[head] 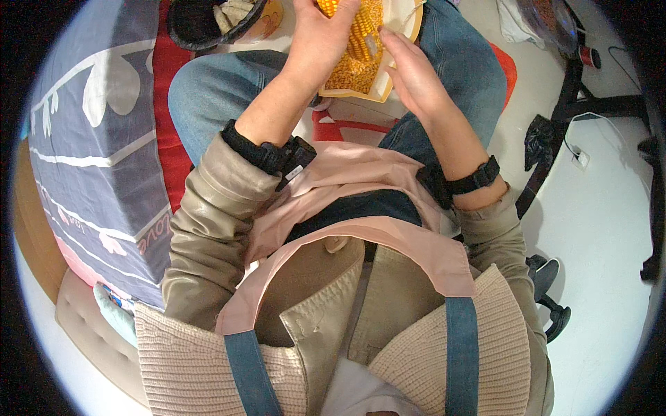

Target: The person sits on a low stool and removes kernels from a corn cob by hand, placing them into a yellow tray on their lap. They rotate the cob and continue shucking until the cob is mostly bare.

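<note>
A yellow corn cob with kernels on it is at the top of the view, and my left hand grips it. A pale patch on its side is bare of kernels. Below the cob is a yellow-rimmed tray filled with loose corn kernels, between my knees. My right hand is at the tray's right side, fingers extended and thumb apart, fingertips close to the cob. Whether they touch it cannot be made out. The upper end of the cob is cut off by the frame.
At the upper left, a container lined with a black bag holds pale stripped cobs. A patterned cloth cover hangs along the left. On the right are a dark metal frame, a black plastic bag and a white cable.
</note>
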A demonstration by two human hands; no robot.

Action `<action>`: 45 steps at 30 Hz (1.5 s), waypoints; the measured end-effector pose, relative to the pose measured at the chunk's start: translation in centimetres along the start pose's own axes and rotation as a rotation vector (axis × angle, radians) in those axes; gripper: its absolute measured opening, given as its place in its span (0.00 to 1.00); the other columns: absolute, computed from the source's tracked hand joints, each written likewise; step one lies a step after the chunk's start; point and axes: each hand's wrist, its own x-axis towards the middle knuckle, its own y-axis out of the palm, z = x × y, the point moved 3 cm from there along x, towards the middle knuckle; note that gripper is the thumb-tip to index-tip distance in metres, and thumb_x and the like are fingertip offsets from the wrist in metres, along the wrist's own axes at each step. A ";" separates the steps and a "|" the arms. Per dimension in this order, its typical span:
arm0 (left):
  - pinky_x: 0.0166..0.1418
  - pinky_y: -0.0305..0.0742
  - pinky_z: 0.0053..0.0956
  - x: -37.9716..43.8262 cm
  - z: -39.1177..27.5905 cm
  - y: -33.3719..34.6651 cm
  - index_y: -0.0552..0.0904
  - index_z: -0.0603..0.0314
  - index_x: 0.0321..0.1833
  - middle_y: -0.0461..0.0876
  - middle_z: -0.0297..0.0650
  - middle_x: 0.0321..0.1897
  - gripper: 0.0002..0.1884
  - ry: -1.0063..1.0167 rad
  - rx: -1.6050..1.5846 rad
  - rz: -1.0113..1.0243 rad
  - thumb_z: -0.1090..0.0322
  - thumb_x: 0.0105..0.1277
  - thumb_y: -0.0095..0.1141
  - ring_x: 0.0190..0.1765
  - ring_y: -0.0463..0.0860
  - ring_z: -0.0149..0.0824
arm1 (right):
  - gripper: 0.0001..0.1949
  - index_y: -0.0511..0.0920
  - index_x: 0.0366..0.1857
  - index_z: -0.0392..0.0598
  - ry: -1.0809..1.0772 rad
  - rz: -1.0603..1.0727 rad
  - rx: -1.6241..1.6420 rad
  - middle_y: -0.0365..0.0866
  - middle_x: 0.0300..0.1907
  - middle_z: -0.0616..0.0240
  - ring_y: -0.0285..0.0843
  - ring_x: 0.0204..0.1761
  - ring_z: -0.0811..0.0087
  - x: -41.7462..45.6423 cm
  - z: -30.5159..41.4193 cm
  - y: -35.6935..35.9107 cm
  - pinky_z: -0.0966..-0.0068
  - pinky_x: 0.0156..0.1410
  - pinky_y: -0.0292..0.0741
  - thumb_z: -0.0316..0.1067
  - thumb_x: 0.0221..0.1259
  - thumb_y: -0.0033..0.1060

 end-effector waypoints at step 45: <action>0.59 0.65 0.30 -2.3 -1.6 1.8 0.56 0.71 0.64 0.71 0.55 0.51 0.24 0.175 0.239 0.402 0.63 0.70 0.38 0.55 0.72 0.45 | 0.17 0.67 0.54 0.41 -0.015 0.160 0.445 0.71 0.50 0.65 0.70 0.51 0.73 -0.8 0.6 -0.1 0.69 0.57 0.69 0.38 0.67 0.45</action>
